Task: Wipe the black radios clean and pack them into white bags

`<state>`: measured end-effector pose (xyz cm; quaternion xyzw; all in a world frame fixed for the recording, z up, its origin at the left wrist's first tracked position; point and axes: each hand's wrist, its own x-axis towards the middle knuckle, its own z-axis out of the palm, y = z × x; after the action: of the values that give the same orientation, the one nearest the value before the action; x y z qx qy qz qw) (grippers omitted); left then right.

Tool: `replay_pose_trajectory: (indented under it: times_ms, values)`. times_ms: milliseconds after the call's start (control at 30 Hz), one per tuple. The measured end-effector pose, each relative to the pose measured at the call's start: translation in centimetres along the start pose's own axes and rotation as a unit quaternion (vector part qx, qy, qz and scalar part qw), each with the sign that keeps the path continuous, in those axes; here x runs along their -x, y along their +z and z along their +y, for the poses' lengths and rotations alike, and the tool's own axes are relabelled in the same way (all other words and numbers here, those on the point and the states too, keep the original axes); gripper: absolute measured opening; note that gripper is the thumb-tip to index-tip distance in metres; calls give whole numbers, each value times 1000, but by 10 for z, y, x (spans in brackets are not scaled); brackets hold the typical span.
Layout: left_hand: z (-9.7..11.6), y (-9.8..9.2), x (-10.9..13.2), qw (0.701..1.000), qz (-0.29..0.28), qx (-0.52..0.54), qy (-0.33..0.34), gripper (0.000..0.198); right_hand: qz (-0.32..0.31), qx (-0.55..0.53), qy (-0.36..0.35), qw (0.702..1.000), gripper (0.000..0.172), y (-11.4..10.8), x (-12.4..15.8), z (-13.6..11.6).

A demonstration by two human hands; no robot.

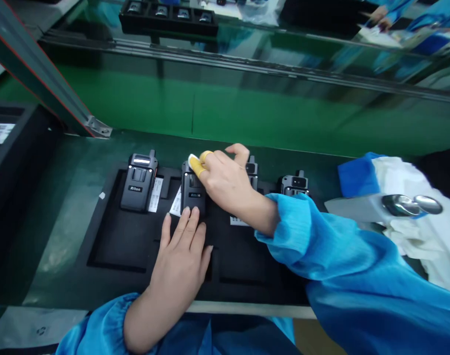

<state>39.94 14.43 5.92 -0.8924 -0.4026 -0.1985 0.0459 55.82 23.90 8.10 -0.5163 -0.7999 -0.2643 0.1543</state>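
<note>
A black handheld device marked Riton (194, 195), with its top partly hidden by fingers, lies in a black foam tray (117, 241). My left hand (182, 256) has its fingers stretched out, the tips resting on the device's lower edge. Over the device's top, my right hand (225, 177) is bent with curled fingers. Yellow finger covers wrap two of its fingers, and a small white bit shows at one tip; what they pinch, if anything, is hidden. To the left lies a similar device (138, 183) with a short antenna stub. White labels (156, 195) lie beside the devices.
Further devices (294, 183) sit to the right, one partly behind my right hand. White cloths (398, 177), a blue box (358, 175) and a metal-topped bottle (398, 204) stand at the right. A metal post (43, 64) rises at left. Beyond the green panel (247, 108), co-workers' hands (381, 19) show.
</note>
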Motion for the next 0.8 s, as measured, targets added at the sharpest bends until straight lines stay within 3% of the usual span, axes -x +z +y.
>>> replay_pose_trajectory:
  times_ms: [233, 433, 533, 700, 800]
  values:
    - [0, -1, 2, 1000, -3, 27, -12, 30, -10, 10, 108, 994, 37, -8, 33, 24]
    - [1, -2, 4, 999, 4, 26, -23, 30, 47, -27, -37, 998, 35, -16, 49, -13]
    - [1, -1, 4, 1000, -1, 16, -22, 31, 65, -39, -67, 995, 32, -16, 42, -27]
    - [1, -1, 4, 1000, -2, 12, -25, 32, 36, -66, -81, 994, 29, -19, 42, -20]
    - [1, -1, 4, 999, -8, 27, -24, 30, 57, -39, -79, 994, 31, -22, 49, -11]
